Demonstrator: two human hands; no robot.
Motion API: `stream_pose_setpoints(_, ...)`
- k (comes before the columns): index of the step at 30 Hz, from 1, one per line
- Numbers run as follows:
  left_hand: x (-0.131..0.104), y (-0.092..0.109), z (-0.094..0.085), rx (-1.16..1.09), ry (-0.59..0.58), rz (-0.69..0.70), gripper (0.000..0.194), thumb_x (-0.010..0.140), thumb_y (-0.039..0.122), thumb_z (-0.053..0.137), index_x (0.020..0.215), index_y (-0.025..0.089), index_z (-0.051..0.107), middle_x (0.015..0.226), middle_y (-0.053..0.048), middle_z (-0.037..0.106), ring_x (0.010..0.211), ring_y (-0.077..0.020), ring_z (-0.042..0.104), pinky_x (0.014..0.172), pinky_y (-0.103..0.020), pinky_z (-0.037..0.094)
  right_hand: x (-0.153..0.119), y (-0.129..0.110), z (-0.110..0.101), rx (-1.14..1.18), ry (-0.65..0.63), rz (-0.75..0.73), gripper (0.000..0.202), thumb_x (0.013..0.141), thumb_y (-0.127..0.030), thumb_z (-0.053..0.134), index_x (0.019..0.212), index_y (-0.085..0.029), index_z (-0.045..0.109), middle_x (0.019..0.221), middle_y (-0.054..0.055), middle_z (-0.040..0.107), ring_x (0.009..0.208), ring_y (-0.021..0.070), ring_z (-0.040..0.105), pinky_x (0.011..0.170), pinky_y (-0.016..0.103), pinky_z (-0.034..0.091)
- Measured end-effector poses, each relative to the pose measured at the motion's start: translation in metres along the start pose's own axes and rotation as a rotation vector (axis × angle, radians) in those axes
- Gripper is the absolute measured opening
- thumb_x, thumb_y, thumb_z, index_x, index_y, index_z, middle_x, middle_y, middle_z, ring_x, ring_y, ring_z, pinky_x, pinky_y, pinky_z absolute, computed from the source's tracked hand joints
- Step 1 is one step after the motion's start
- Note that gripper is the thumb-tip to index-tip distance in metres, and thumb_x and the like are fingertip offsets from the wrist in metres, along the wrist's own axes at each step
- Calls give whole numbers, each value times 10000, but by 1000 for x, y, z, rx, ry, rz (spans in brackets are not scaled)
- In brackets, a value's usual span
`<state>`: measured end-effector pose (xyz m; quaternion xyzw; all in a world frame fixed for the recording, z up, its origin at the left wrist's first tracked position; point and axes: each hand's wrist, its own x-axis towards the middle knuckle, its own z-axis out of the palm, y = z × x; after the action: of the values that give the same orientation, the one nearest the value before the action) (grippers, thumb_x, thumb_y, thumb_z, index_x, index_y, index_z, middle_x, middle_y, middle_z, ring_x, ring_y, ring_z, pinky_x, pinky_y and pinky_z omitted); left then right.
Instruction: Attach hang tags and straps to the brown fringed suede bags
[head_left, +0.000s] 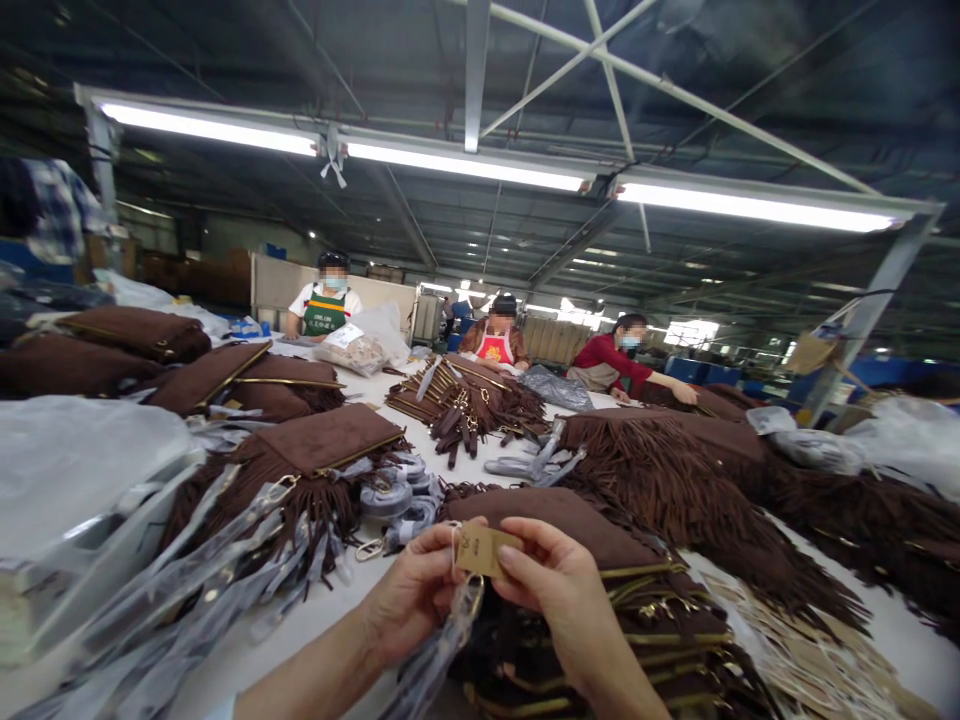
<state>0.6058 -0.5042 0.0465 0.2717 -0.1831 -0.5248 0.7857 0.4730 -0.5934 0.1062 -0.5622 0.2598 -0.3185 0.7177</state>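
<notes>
A small tan hang tag (478,550) with printing on it is pinched between both hands above a stack of brown suede bags (555,520). My left hand (416,590) grips its left end, where a white string shows. My right hand (555,585) holds the right end between thumb and fingers. Just below the tag hangs a gold metal clasp (474,592) with a plastic-wrapped strap (442,655) trailing down; whether my left fingers also hold it, I cannot tell. The stacked bags have gold zippers and lie right under my right hand.
More tan tags with white strings (810,650) lie at the right. Fringed bags (660,470) and wrapped straps (397,500) cover much of the white table. A plastic-covered bin (82,490) stands at left. Three co-workers sit across, one in a green apron (326,313).
</notes>
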Motion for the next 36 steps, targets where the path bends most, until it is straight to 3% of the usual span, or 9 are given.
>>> stream_pose_setpoints(6, 4, 6, -5, -5, 6, 62, 179, 590, 158, 815, 742, 174, 720, 1179, -53, 659, 524, -21, 454, 399, -140, 193, 1, 21, 14, -114, 123, -189, 286, 567, -336, 754, 760, -184, 608, 648, -38, 582, 598, 148, 598, 527, 283, 585)
stream_pose_setpoints(10, 3, 15, -11, 76, -54, 69, 85, 599, 161, 717, 682, 177, 708, 1116, -62, 681, 678, -89, 548, 495, -156, 321, 7, 29, 12, -221, 126, -217, 167, 597, -299, 661, 699, -197, 577, 620, -49, 520, 576, 142, 549, 508, 285, 572)
stream_pose_setpoints(14, -1, 36, -6, 510, -213, 214, 94, 626, 176, 667, 670, 176, 750, 1131, -83, 649, 839, -159, 589, 676, -226, 437, 16, 24, 11, -395, 65, -234, 77, 582, -251, 597, 623, -197, 560, 542, -63, 486, 493, 126, 484, 421, 253, 507)
stream_pose_setpoints(18, -8, 48, 9, 1052, -342, 385, 165, 718, 154, 647, 780, 211, 788, 1279, -85, 570, 1114, -250, 545, 952, -326, 406, 20, 19, 13, -278, 70, -176, 143, 547, -262, 645, 635, -185, 562, 533, -69, 500, 490, 117, 486, 455, 266, 520)
stream_pose_setpoints(23, -8, 31, 17, 1139, -178, 440, 227, 813, 199, 553, 883, 202, 768, 1285, -99, 556, 906, -200, 614, 773, -294, 494, 18, 18, 16, -176, 34, -92, 315, 579, -419, 737, 709, -179, 580, 609, -43, 555, 570, 139, 563, 528, 278, 545)
stream_pose_setpoints(26, -8, 34, 20, 1234, -127, 545, 251, 802, 144, 514, 815, 196, 759, 1121, -88, 636, 917, -202, 611, 818, -297, 480, 15, 7, 4, -464, -20, -222, 310, 763, -490, 588, 727, -185, 623, 646, 2, 610, 614, 178, 597, 515, 280, 529)
stream_pose_setpoints(28, -11, 50, 24, 1315, -85, 643, 269, 784, 114, 492, 780, 198, 747, 1006, -74, 673, 942, -207, 606, 885, -310, 451, 14, -2, -14, -753, -50, -427, 299, 840, -446, 519, 812, -194, 678, 791, 48, 687, 764, 225, 645, 675, 346, 554)
stream_pose_setpoints(31, -15, 90, 23, 1367, 32, 713, 226, 751, 135, 518, 801, 198, 730, 951, -63, 694, 940, -215, 602, 889, -312, 440, 18, -4, -45, -1105, -187, -601, 364, 778, -304, 624, 1129, -219, 676, 1187, 88, 671, 1117, 268, 588, 995, 413, 443)
stream_pose_setpoints(36, -12, 140, -7, 1346, 205, 462, 216, 683, 212, 559, 842, 157, 696, 832, -48, 685, 692, -182, 596, 661, -274, 476, 33, 16, -67, -1448, -259, -776, 408, 808, -69, 522, 1168, -205, 657, 1201, 97, 674, 1125, 241, 588, 968, 388, 433)
